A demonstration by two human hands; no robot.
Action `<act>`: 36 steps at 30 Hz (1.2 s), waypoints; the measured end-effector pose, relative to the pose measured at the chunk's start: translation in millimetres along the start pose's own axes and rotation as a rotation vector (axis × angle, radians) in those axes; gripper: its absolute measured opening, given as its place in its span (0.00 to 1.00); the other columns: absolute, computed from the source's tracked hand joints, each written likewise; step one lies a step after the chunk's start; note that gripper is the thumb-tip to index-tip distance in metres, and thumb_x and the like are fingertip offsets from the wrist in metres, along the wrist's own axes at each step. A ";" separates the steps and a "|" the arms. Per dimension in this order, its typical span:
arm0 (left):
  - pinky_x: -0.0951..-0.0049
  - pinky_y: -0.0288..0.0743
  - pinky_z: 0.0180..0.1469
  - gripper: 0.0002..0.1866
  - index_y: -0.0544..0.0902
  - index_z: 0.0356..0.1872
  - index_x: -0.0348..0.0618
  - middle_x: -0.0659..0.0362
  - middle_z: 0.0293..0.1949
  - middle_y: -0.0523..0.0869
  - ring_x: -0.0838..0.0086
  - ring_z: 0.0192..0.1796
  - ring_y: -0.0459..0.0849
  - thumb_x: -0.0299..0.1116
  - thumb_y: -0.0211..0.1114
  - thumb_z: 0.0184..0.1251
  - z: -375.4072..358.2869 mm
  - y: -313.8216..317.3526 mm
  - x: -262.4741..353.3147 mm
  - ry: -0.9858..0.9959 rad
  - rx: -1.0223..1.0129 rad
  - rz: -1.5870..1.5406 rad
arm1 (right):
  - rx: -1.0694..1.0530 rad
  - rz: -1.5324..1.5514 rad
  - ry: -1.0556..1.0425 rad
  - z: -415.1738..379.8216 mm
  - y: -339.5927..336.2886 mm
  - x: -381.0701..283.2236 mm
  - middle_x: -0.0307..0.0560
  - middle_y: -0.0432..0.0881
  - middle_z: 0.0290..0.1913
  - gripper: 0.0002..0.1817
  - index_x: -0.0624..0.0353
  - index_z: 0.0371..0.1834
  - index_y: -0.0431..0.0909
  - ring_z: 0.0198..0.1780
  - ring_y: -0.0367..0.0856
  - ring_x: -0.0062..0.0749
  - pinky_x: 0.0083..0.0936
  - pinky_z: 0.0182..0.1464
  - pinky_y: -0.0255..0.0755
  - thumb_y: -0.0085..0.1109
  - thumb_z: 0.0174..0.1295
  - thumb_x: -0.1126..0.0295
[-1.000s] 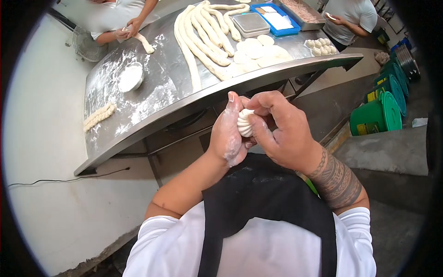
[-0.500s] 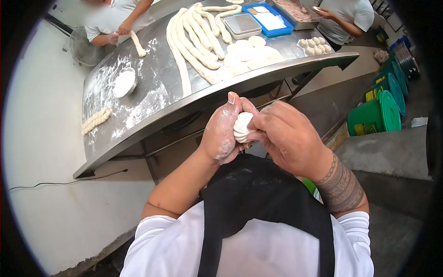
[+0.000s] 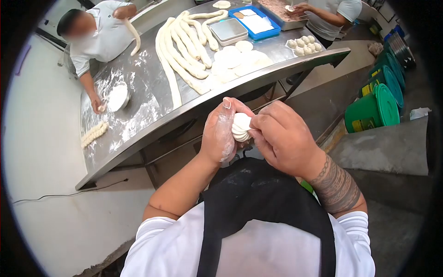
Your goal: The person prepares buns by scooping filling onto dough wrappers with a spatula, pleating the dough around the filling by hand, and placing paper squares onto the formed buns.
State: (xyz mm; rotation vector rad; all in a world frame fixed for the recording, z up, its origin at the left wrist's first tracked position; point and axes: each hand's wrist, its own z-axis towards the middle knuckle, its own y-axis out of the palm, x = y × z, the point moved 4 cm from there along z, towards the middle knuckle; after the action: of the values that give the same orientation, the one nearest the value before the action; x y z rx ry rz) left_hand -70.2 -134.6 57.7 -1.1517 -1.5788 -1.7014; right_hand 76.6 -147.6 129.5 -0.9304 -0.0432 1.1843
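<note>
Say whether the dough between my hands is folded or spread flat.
Folded: the pleated dough bun is rounded, with curved pleats, between the left hand and right hand. Whether it is sealed, I cannot tell.

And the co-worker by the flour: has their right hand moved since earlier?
Yes: their right hand moved from the dough strip down beside the flour bowl.

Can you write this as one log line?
left hand: cups pleated dough | right hand: pinches its edge | metal table: dough ropes
</note>
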 end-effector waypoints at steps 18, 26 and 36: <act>0.77 0.74 0.30 0.31 0.80 0.42 0.42 0.59 0.35 0.83 0.79 0.31 0.81 0.62 0.45 0.84 8.9 -24.4 -9.5 -0.104 -0.028 0.008 | 0.031 -0.130 0.071 -5.3 21.6 6.2 0.45 0.80 0.40 0.13 0.59 0.42 0.82 0.42 0.78 0.43 0.38 0.46 0.70 0.72 0.56 0.67; 0.63 0.82 0.55 0.52 0.53 0.82 0.42 0.51 0.53 0.85 0.61 0.51 0.88 0.77 0.44 0.73 9.4 -14.0 -15.0 -0.349 -0.136 -0.207 | -0.147 0.210 0.374 -29.2 50.9 50.4 0.54 0.83 0.50 0.35 0.60 0.70 0.72 0.50 0.82 0.50 0.41 0.56 0.75 0.71 0.63 0.57; 0.69 0.82 0.51 0.57 0.53 0.82 0.38 0.48 0.58 0.84 0.70 0.45 0.87 0.36 0.84 0.57 45.2 -40.3 1.1 -0.222 -0.198 0.693 | -0.180 1.297 1.019 -49.4 68.4 100.9 0.36 0.82 0.45 0.22 0.59 0.66 0.76 0.38 0.76 0.15 0.16 0.41 0.74 0.61 0.76 0.57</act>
State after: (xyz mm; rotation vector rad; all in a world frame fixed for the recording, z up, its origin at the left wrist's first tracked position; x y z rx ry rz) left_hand -94.8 -83.8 35.7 -1.7801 -0.9496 -1.3030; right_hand 90.4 -91.7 11.3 -1.7119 1.4811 1.6897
